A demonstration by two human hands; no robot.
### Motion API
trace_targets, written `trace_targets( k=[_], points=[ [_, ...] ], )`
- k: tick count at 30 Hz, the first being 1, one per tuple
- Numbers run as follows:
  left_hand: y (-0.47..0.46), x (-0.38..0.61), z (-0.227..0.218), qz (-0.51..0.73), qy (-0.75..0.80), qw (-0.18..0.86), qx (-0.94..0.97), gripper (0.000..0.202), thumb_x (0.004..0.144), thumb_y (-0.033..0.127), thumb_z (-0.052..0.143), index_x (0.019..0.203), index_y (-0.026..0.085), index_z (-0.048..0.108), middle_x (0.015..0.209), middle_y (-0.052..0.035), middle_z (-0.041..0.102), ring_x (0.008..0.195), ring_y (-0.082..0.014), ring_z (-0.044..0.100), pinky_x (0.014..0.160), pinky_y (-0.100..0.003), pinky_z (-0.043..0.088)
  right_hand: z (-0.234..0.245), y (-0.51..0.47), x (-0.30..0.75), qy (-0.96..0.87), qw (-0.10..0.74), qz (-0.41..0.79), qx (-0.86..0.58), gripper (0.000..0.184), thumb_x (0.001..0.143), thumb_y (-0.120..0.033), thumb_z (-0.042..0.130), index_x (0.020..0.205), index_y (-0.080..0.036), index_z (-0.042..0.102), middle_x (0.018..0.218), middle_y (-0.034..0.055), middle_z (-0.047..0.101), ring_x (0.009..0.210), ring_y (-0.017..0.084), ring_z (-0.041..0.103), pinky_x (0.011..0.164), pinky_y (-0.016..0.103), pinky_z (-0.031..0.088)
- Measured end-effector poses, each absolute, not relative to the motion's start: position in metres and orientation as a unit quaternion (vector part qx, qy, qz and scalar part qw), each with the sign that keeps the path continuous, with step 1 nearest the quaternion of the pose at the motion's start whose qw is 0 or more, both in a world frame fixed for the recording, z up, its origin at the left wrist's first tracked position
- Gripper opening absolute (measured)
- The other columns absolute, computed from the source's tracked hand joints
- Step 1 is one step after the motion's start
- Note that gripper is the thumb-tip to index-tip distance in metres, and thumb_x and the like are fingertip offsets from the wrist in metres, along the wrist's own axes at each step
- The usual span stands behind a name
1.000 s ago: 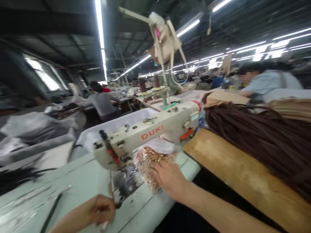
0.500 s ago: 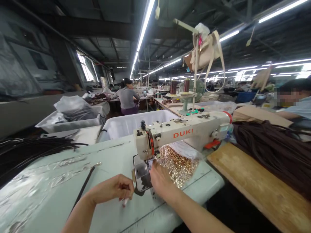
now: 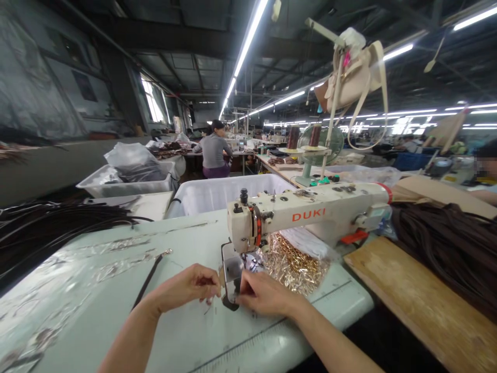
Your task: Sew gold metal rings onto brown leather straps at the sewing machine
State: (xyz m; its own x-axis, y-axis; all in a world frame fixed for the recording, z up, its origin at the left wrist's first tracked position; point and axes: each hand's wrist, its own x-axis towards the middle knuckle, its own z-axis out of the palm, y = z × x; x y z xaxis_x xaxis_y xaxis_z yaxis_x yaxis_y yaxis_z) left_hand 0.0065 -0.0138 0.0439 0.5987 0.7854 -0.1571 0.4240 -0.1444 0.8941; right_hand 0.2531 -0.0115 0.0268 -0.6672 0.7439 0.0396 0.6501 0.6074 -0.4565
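Observation:
A white sewing machine (image 3: 310, 210) marked DUKI stands on the pale green table. In front of its needle area, my right hand (image 3: 262, 292) is closed in a pinch over the metal plate (image 3: 233, 269); what its fingertips hold, if anything, is hidden. My left hand (image 3: 202, 284) is just left of the plate, its fingers curled together. A thin, thread-like bit shows below them, too small to name. Farther left lies a dark narrow strap (image 3: 149, 280) with a gold-coloured metal end. Behind my right hand, a clear plastic bag (image 3: 297, 261) holds many gold-coloured metal pieces.
Dark straps (image 3: 58, 228) are heaped at the left edge, more (image 3: 446, 243) at the right behind a wooden board (image 3: 419, 300). A white bin (image 3: 233, 191) stands behind the table. Thread spools (image 3: 293, 137) and a hanging bag (image 3: 353, 77) rise beyond. A person (image 3: 215, 150) sits farther back.
My right hand has come back from under the needle toward the plate's near edge. The whitish-pink bit seen under my left hand no longer shows. The view has turned slightly left.

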Motion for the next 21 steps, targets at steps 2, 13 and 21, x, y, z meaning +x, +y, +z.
trace_targets(
  k=[2,13,21],
  points=[
    [-0.012,0.005,0.041,0.154,0.442,0.475,0.745,0.030,0.083,0.045,0.061,0.081,0.016,0.067,0.073,-0.0023,0.065,0.067,-0.0151,0.058,0.061,-0.023,0.042,0.030,-0.028,0.262,-0.914,0.072,0.272,-0.291,0.020,0.080,-0.037,0.064,0.088,-0.021,0.056,0.073,-0.0058,0.061,0.065,0.010,0.058,0.055,0.016,0.038],
    [-0.038,0.053,0.005,0.124,0.623,0.149,0.758,0.050,0.089,0.050,0.042,0.128,0.020,0.052,0.141,-0.0138,0.042,0.128,-0.0373,0.038,0.106,-0.053,0.027,0.024,-0.061,0.314,-0.887,0.129,0.214,-0.388,0.024,0.086,-0.045,0.058,0.081,-0.022,0.062,0.077,-0.0010,0.067,0.071,0.016,0.062,0.061,0.021,0.038],
    [0.028,0.025,-0.006,0.076,0.659,-0.034,0.748,0.050,0.096,0.043,0.039,0.139,0.017,0.038,0.147,-0.0150,0.034,0.139,-0.0348,0.018,0.109,-0.063,0.011,-0.013,-0.057,0.337,-0.874,0.143,0.264,-0.382,0.023,0.092,-0.032,0.048,0.073,-0.021,0.053,0.074,0.0020,0.066,0.069,0.016,0.061,0.060,0.024,0.037]
  ],
)
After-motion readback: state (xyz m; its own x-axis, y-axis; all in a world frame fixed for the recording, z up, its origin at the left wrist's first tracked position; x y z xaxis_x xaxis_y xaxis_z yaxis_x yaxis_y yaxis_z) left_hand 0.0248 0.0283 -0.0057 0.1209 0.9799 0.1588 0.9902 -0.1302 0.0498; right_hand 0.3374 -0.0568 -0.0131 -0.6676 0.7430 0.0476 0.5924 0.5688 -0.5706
